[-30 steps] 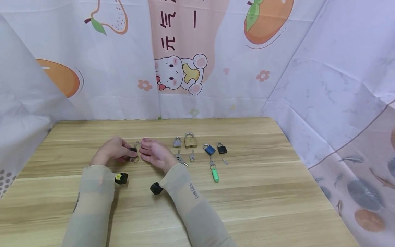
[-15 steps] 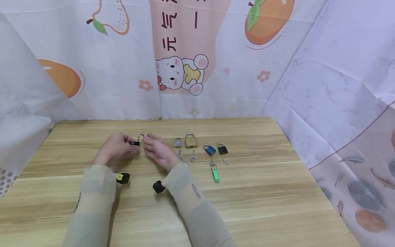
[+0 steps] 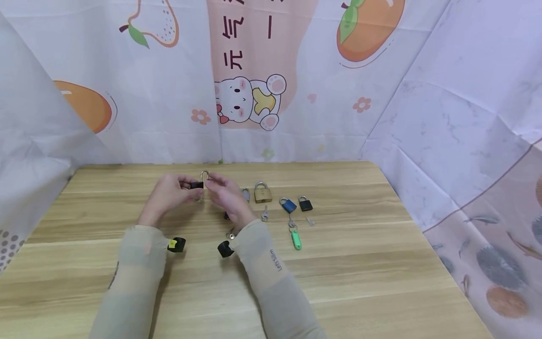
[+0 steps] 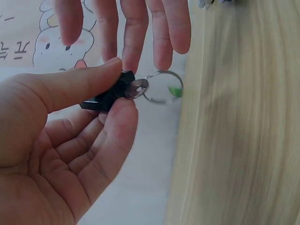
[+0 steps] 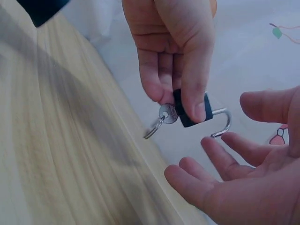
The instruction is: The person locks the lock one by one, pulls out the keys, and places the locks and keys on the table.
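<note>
Between thumb and fingers, my left hand pinches a small black padlock raised over the far part of the table. Its silver shackle is swung out, with one end free of the body. A key sits in the bottom of the lock, and a split ring hangs from that key. My right hand faces it with loosely spread fingers; in the right wrist view its fingertips are right at the shackle's free end. The left fingers hide part of the lock body.
To the right stand a partly covered silver padlock, a brass padlock, a blue padlock and a black padlock. Nearer lie a key, a small key and a green key tag. A curtain hangs behind the table.
My left hand has lifted the padlock with its key and carried it up and right. The right hand has moved along beside it and now overlaps the silver padlock and its keys.
</note>
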Demonstrator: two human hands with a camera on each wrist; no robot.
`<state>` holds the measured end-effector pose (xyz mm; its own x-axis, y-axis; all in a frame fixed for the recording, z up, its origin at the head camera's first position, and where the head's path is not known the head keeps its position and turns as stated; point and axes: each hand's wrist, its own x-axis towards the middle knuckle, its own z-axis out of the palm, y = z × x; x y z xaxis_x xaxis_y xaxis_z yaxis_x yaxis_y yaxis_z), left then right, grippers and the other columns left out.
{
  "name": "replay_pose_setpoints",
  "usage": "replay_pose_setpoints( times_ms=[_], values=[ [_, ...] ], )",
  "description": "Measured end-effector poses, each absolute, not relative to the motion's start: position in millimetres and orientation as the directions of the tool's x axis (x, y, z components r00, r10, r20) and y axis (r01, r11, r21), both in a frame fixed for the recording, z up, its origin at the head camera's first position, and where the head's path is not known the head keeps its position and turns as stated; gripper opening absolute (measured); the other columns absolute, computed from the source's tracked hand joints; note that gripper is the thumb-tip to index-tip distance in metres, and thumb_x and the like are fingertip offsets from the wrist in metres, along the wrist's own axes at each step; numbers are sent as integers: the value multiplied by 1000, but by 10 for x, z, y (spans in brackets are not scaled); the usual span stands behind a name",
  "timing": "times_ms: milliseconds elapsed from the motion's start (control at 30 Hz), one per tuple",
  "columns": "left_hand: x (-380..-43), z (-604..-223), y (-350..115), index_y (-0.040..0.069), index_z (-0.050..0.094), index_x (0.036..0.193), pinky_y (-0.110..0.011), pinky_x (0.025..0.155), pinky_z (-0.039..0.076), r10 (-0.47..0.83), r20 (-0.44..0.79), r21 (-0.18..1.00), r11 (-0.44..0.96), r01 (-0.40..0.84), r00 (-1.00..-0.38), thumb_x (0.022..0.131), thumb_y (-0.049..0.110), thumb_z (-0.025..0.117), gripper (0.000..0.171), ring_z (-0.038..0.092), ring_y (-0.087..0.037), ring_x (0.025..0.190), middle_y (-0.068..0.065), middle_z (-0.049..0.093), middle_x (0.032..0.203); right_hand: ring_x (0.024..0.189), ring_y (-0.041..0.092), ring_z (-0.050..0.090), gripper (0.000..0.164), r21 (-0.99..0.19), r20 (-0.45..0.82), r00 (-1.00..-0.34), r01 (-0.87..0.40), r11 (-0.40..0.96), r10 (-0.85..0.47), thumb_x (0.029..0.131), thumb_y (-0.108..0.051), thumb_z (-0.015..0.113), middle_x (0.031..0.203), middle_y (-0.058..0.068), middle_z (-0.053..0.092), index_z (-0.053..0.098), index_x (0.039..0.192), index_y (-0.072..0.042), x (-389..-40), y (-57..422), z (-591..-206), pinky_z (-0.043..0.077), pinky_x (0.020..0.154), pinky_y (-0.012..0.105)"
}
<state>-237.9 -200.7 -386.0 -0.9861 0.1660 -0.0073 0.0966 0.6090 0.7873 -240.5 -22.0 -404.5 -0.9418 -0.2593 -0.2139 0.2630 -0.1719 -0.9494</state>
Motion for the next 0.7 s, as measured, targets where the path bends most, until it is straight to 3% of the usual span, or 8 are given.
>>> replay_pose_setpoints(
  times_ms=[200, 500, 700],
  values=[
    [-2376, -3857, -1911, -3, 72, 112, -25, 70, 55, 197, 37, 825, 547, 141, -980, 89, 20, 81, 34, 73, -27, 84, -14, 75, 99, 113, 14, 60, 45, -972, -155, -968, 185, -143, -198, 98, -22, 71, 120, -3, 66, 60, 140, -11, -2435, -154, -4062, 44, 107, 49],
    [-2385, -3881, -1778, -3, 75, 109, -24, 67, 56, 226, 68, 834, 522, 180, -972, 88, 15, 82, 29, 71, -18, 78, -14, 75, 94, 114, 10, 60, 43, -989, -95, -981, 112, -93, -169, 99, -29, 69, 121, -6, 68, 63, 137, -11, -2419, -111, -4041, 48, 102, 35],
    [-2383, -3883, -1756, -2, 75, 105, -24, 64, 52, 228, 58, 836, 521, 172, -972, 87, 14, 82, 25, 70, -18, 73, -11, 76, 88, 110, 11, 62, 30, -993, -40, -990, 54, -101, -137, 101, -21, 66, 117, -4, 71, 69, 128, -9, -2439, -81, -4037, 48, 102, 42]
  ],
)
